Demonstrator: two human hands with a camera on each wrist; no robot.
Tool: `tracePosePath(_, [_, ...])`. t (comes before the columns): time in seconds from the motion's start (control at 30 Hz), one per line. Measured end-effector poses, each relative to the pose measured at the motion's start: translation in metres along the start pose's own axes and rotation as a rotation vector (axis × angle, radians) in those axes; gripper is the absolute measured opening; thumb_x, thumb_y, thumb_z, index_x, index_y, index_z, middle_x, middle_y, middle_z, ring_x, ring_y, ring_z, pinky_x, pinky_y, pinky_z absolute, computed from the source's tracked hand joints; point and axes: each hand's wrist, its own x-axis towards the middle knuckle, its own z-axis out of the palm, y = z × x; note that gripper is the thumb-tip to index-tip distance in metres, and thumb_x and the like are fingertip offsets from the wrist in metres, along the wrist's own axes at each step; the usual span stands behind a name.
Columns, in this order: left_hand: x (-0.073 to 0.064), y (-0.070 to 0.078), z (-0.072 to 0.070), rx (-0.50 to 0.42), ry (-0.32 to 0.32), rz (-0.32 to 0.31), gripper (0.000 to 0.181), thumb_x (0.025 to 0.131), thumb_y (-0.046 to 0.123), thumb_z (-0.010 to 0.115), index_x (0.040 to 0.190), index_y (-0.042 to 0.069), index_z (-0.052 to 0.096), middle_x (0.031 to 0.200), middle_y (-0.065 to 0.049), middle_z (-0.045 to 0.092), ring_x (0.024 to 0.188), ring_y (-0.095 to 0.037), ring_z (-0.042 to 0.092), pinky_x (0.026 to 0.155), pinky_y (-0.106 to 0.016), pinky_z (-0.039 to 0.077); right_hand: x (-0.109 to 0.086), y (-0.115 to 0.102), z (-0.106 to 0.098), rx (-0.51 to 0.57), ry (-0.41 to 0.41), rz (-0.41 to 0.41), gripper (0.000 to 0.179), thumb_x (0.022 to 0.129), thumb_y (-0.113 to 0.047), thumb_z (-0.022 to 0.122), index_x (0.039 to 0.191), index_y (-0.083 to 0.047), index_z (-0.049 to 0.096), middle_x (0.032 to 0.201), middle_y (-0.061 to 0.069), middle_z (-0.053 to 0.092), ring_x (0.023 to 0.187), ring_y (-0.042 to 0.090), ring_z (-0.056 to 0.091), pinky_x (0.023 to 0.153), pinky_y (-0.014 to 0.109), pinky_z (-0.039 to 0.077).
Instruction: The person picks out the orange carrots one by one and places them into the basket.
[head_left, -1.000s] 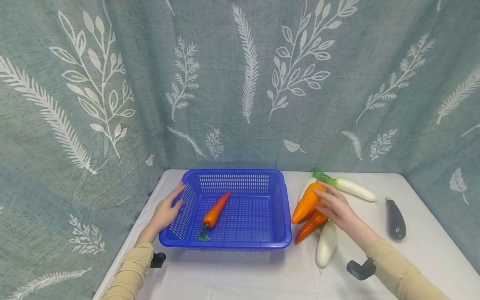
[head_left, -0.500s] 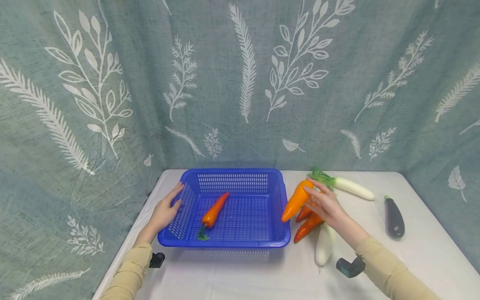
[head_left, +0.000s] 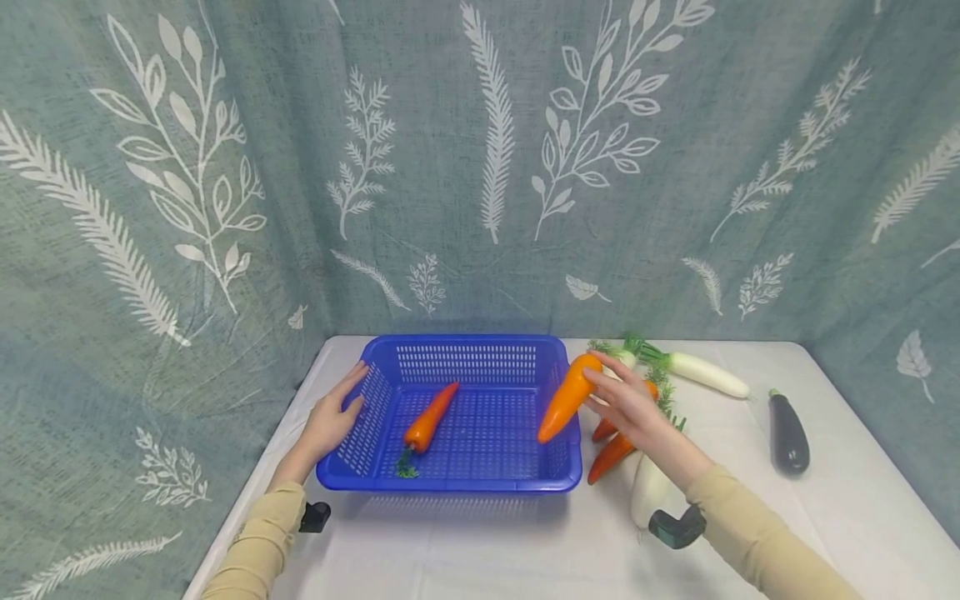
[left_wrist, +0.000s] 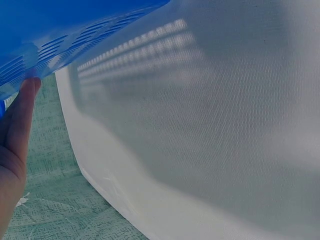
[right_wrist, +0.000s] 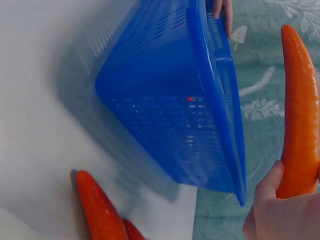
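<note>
My right hand (head_left: 630, 404) pinches an orange carrot (head_left: 566, 404) by its thick end, the tip slanting down to the left over the right side of a blue plastic basket (head_left: 450, 486). In the right wrist view, the thumb and fingers close on the base of this carrot (right_wrist: 300, 120), which is raised above the basket rim (right_wrist: 202, 55). My left hand (head_left: 330, 425) rests against the basket's left side with its fingers extended along the rim. Inside the basket lies a red-orange carrot (head_left: 426, 425) with a green leafy top, towards the left.
Right of the basket, red-orange carrots (head_left: 611, 458) lie partly hidden beneath my right hand. A white radish (head_left: 651, 492) sits in front of them, another white radish (head_left: 708, 375) behind. An eggplant (head_left: 789, 435) lies farther right. A patterned curtain (head_left: 480, 167) surrounds the white table.
My right hand has lifted the orange carrot off the pile and carried it left, over the basket's right side. My left hand stays at the basket.
</note>
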Motion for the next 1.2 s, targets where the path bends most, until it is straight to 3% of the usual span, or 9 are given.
tracePosePath(0.27, [-0.001, 0.000, 0.000, -0.003, 0.021, 0.029, 0.048, 0.097, 0.004, 0.043, 0.145, 0.000, 0.036, 0.155, -0.018, 0.027, 0.140, -0.044, 0.026, 0.112, -0.059, 0.025, 0.003, 0.001, 0.019, 0.009, -0.022, -0.015, 0.059, 0.095, -0.013, 0.055, 0.148, -0.011, 0.030, 0.101, -0.008, 0.062, 0.093, 0.006, 0.063, 0.089, 0.024, 0.053])
tracePosePath(0.63, [0.000, 0.001, -0.001, -0.001, 0.010, 0.012, 0.048, 0.098, 0.003, 0.043, 0.145, 0.001, 0.035, 0.155, -0.016, 0.026, 0.140, -0.043, 0.025, 0.114, -0.057, 0.023, 0.011, 0.012, 0.047, -0.022, -0.039, -0.045, 0.054, 0.094, -0.009, 0.054, 0.145, -0.009, 0.035, 0.103, -0.004, 0.059, 0.088, 0.006, 0.063, 0.088, 0.026, 0.054])
tracePosePath(0.9, [0.002, -0.001, 0.001, -0.004, 0.013, 0.016, 0.048, 0.097, 0.002, 0.042, 0.145, 0.001, 0.035, 0.155, -0.017, 0.026, 0.140, -0.042, 0.026, 0.114, -0.056, 0.023, 0.017, 0.023, 0.060, -0.018, -0.068, -0.074, 0.055, 0.094, -0.007, 0.053, 0.145, -0.005, 0.034, 0.098, -0.009, 0.061, 0.088, 0.005, 0.063, 0.093, 0.032, 0.051])
tracePosePath(1.2, [0.000, -0.001, 0.001, -0.004, 0.009, 0.019, 0.049, 0.097, 0.003, 0.043, 0.145, 0.000, 0.035, 0.155, -0.018, 0.026, 0.140, -0.044, 0.025, 0.113, -0.058, 0.024, 0.026, 0.040, 0.074, -0.017, -0.033, -0.104, 0.051, 0.092, -0.005, 0.055, 0.140, -0.002, 0.040, 0.097, -0.003, 0.058, 0.083, 0.006, 0.062, 0.084, 0.029, 0.055])
